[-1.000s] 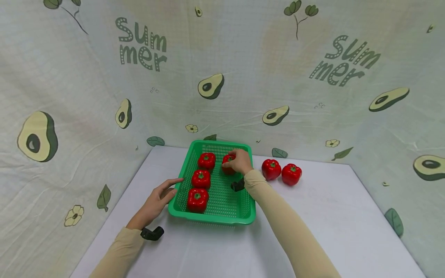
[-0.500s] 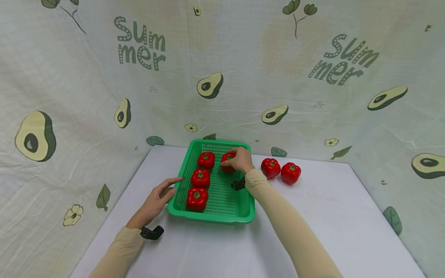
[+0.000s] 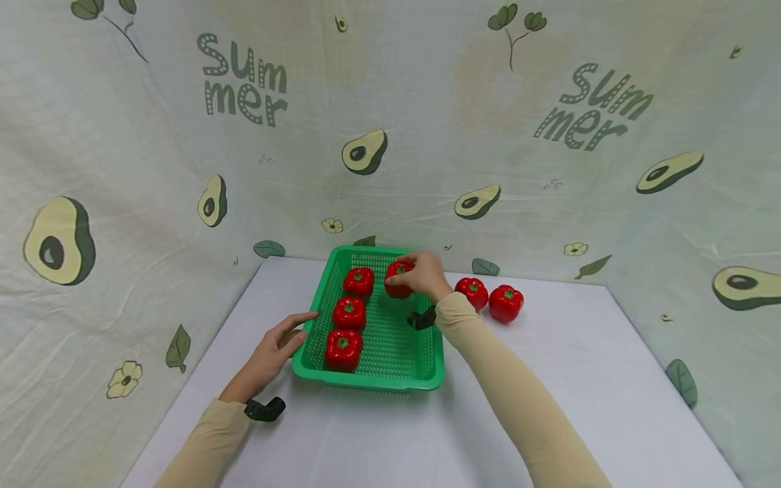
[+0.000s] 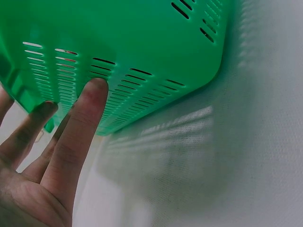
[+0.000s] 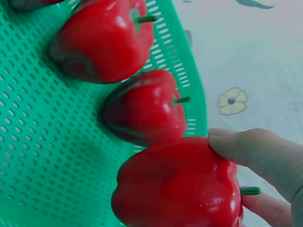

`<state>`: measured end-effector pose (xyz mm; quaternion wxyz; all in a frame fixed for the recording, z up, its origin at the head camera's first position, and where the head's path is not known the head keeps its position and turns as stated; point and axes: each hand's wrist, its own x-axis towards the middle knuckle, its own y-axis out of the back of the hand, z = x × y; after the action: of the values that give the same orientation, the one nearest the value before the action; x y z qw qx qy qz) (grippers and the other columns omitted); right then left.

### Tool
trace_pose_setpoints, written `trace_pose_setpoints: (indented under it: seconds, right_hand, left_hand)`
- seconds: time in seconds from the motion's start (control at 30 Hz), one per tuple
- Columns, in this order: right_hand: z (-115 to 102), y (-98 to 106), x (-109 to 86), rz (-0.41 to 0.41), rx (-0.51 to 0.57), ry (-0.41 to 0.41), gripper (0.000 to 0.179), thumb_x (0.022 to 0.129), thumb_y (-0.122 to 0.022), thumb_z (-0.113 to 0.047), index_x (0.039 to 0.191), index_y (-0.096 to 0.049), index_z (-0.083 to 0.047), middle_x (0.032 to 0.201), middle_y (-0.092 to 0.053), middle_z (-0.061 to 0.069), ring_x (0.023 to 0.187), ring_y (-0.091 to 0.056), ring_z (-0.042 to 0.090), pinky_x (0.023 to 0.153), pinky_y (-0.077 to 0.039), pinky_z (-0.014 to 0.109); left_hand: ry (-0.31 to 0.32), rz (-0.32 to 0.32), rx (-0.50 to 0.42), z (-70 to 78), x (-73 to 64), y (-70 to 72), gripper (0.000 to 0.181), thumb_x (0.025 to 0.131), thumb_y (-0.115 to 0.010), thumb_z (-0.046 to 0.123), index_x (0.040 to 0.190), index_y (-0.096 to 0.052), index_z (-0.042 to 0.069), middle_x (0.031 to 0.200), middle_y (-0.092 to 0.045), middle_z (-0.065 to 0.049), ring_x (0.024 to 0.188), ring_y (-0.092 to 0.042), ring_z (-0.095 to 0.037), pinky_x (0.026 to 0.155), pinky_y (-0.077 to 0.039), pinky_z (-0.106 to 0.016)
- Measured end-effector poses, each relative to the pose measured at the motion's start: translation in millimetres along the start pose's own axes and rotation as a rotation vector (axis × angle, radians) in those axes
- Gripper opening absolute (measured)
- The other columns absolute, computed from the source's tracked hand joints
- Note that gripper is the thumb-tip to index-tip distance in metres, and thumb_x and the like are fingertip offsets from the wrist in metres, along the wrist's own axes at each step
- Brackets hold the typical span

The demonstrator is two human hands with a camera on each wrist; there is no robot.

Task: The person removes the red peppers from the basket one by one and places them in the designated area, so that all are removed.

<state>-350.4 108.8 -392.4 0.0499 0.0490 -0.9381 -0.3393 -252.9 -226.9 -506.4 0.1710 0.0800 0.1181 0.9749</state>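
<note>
While the right hand (image 3: 424,274) is pinching a red pepper (image 5: 177,184) at its shoulders, thumb on one side and a finger beyond the green stem (image 5: 251,190), this grip is leaving the rounded lower body uncovered. The red pepper is sitting in the back right part of the green basket (image 3: 378,383), seemingly raised off the bottom. Its glossy, undented skin is suggesting something stiff and probably light, more slippery than fragile, so the broad shoulders are offering a surer hold than the thin stem. To its left, a back pepper (image 3: 358,282), a middle pepper (image 3: 349,314) and a front pepper (image 3: 343,351) are forming a row. Outside the left wall, the left hand (image 3: 273,352) is resting extended fingers against the basket. Beyond the right rim, two loose peppers (image 3: 506,303) are sitting side by side on the table (image 3: 610,379).
</note>
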Motion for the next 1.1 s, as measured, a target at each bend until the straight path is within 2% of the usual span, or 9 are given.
trace_pose_setpoints:
  seconds: [0.2, 0.43, 0.67, 0.93, 1.1]
  right_hand:
    - [-5.2, 11.4, -5.1, 0.007, 0.07, -0.003, 0.057, 0.076, -0.089, -0.023, 0.127, -0.068, -0.008, 0.113, -0.063, 0.014, 0.08, -0.065, 0.025, 0.059, -0.058, 0.034]
    - [-15.5, 28.8, -13.7, -0.002, 0.101, 0.002, 0.058, 0.077, -0.088, -0.021, 0.129, -0.066, -0.006, 0.116, -0.06, 0.015, 0.093, -0.064, 0.028, 0.062, -0.059, 0.037]
    - [-19.9, 46.7, -19.9, 0.002, 0.095, 0.014, 0.056, 0.078, -0.087, -0.021, 0.128, -0.066, -0.007, 0.118, -0.06, 0.014, 0.098, -0.062, 0.031, 0.065, -0.06, 0.038]
    - [-21.6, 75.6, -32.0, -0.002, 0.07, 0.007, 0.057, 0.078, -0.086, -0.022, 0.13, -0.065, -0.008, 0.119, -0.06, 0.017, 0.093, -0.065, 0.033, 0.069, -0.059, 0.046]
    - [-15.1, 91.8, -36.0, 0.02, 0.072, -0.001, 0.057, 0.079, -0.086, -0.023, 0.129, -0.065, -0.008, 0.12, -0.059, 0.015, 0.09, -0.065, 0.035, 0.068, -0.059, 0.047]
  left_hand:
    - [-0.005, -0.003, 0.004, -0.3, -1.2, -0.5, 0.044, 0.105, -0.052, 0.035, 0.147, -0.046, 0.028, 0.147, -0.047, -0.008, 0.125, -0.056, -0.026, 0.092, -0.053, -0.032]
    - [-0.007, -0.004, 0.017, -3.2, -0.6, 0.6, 0.043, 0.105, -0.052, 0.033, 0.147, -0.046, 0.028, 0.148, -0.046, -0.008, 0.126, -0.055, -0.028, 0.093, -0.052, -0.033]
    - [-0.01, -0.003, 0.014, -2.0, -0.6, -0.2, 0.043, 0.105, -0.052, 0.034, 0.147, -0.046, 0.028, 0.148, -0.047, -0.008, 0.126, -0.056, -0.027, 0.093, -0.052, -0.032]
    - [-0.017, 0.002, 0.008, -1.0, 0.0, -1.1, 0.043, 0.104, -0.053, 0.034, 0.147, -0.047, 0.03, 0.149, -0.046, -0.008, 0.125, -0.056, -0.027, 0.094, -0.052, -0.033]
    - [-0.016, 0.008, 0.01, -0.5, -0.5, -1.3, 0.043, 0.105, -0.053, 0.033, 0.147, -0.046, 0.029, 0.151, -0.044, -0.005, 0.127, -0.055, -0.027, 0.094, -0.051, -0.032]
